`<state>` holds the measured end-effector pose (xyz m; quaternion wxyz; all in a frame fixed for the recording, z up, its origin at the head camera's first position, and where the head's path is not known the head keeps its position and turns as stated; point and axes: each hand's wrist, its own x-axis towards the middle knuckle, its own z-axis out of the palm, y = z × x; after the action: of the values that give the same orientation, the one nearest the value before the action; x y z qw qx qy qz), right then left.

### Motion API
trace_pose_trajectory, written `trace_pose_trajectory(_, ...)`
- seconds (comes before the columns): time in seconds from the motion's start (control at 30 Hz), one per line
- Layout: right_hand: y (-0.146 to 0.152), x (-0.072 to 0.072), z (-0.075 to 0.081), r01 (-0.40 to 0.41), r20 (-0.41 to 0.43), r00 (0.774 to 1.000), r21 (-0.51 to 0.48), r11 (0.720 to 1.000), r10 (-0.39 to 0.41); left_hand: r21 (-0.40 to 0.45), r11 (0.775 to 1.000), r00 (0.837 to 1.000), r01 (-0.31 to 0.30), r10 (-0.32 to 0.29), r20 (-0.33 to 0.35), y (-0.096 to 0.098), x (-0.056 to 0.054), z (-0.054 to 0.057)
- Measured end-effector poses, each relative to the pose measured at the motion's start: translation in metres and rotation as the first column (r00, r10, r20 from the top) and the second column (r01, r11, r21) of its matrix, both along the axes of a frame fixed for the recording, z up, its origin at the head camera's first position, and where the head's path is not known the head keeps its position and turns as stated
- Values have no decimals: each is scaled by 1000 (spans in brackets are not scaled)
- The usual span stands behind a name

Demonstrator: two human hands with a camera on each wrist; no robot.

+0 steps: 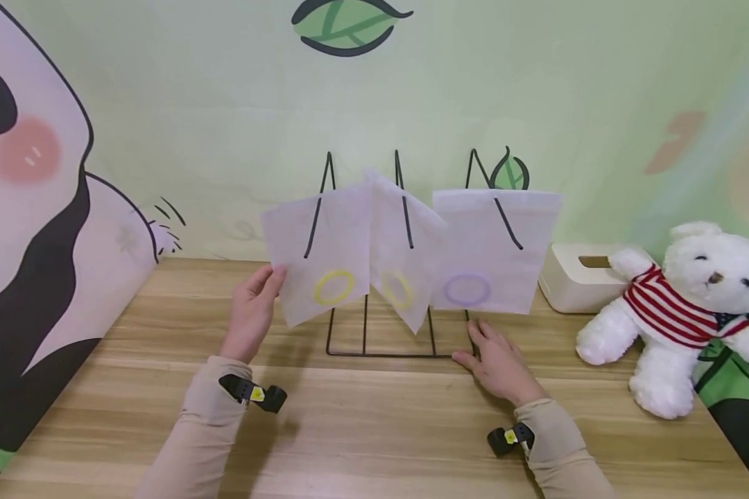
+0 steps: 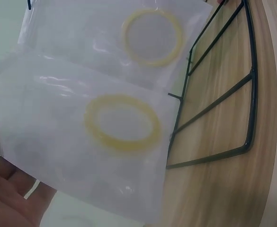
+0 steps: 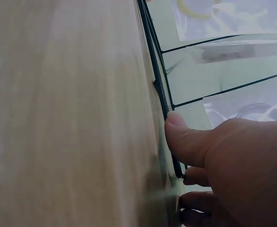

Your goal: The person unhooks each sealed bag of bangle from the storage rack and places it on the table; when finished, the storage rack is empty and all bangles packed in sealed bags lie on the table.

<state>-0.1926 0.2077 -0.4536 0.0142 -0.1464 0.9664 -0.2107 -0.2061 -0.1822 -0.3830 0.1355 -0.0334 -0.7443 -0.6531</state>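
In the head view, a black wire display rack [image 1: 387, 356] stands on the table, with three frosted plastic bags hanging from its long prongs. My left hand [image 1: 253, 312] pinches the outer edge of the left bag [image 1: 293, 239], thumb in front and fingers behind; a yellow ring [image 1: 333, 287] shows through it. The middle bag [image 1: 392, 242] hangs twisted at an angle and also has a yellow ring. A purple ring [image 1: 467, 290] shows in the right bag [image 1: 499, 256]. My right hand [image 1: 499, 364] holds the rack's front right base corner, thumb against the front wire [image 3: 162, 97].
A white tissue box [image 1: 583, 284] stands right of the rack. Beside it sits a white teddy bear [image 1: 680, 305] in a red striped shirt. Behind the wooden table [image 1: 374, 423] is a pale green backdrop [image 1: 225, 104] with a panda drawing [image 1: 62, 201] at left.
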Motion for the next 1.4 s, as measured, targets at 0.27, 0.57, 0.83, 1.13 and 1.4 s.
trace_pose_trajectory(0.27, -1, 0, 0, -3, 5, 1000, 5, 1000, 3, -10, 999, 999, -30, 30, -36, 2, 4, 4)
trace_pose_trajectory(0.57, 0, 1, 0, -4, 7, 1000, 7, 1000, 4, 0, 992, 990, -124, 123, -66, 7, 5, 8)
trace_pose_trajectory(0.83, 0, 1, 0, -9, -1, 1000, 7, 1000, 9, 58, 987, 987, -148, 151, -52, 11, 10, 14)
trace_pose_trajectory(1.13, -1, -1, -1, -13, 4, 1000, 10, 1000, 13, 80, 984, 985, -162, 166, -55, 11, 12, 15)
trace_pose_trajectory(1.4, 0, 0, 0, -4, -3, 1000, 11, 1000, 4, 66, 983, 981, -173, 178, -73, 11, 16, 14)
